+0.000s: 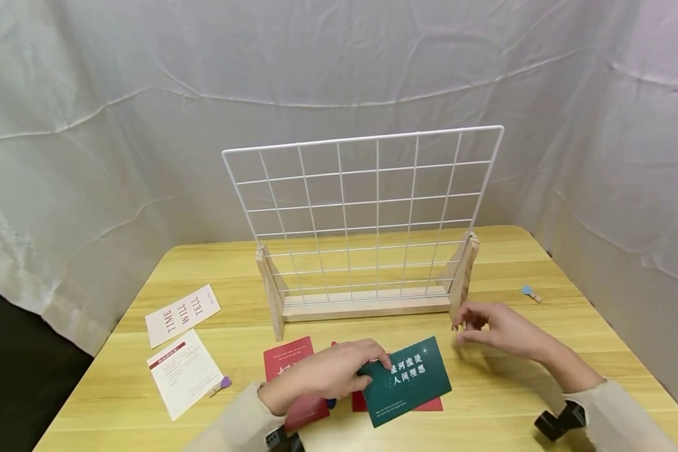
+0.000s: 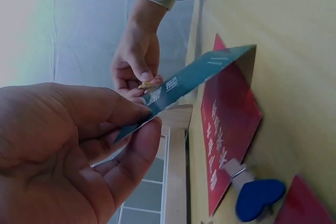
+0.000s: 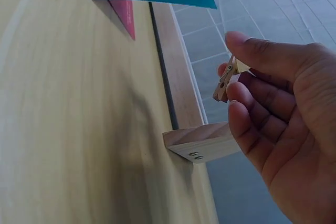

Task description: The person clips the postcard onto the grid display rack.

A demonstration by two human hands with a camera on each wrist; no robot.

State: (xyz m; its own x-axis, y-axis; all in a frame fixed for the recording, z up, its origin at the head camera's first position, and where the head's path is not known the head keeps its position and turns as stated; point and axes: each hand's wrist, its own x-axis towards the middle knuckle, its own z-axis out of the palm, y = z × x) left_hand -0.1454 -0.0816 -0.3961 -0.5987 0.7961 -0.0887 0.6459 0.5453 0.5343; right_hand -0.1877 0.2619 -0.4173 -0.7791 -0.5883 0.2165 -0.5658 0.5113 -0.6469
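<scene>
My left hand [image 1: 330, 370] pinches a dark green card [image 1: 412, 376] with white lettering at its left edge, thumb against fingers. The card is tilted above a red card [image 1: 429, 403], which it partly covers. Between the thumb and fingers of my right hand [image 1: 503, 329] is a small wooden clothespin [image 3: 224, 82], best seen in the right wrist view. That hand is just in front of the right foot of a white wire grid rack [image 1: 377, 201] on a wooden base. In the left wrist view, a clothespin with a blue heart [image 2: 260, 198] lies beside the red card.
Another red card [image 1: 305, 411] lies partly under my left forearm. To the left are a pale lettered card [image 1: 183, 314], a white card [image 1: 183, 376] and a purple-heart clothespin [image 1: 221, 385]. A blue-topped clothespin [image 1: 530, 292] lies on the right. Grey curtains [image 1: 339, 63] surround the table.
</scene>
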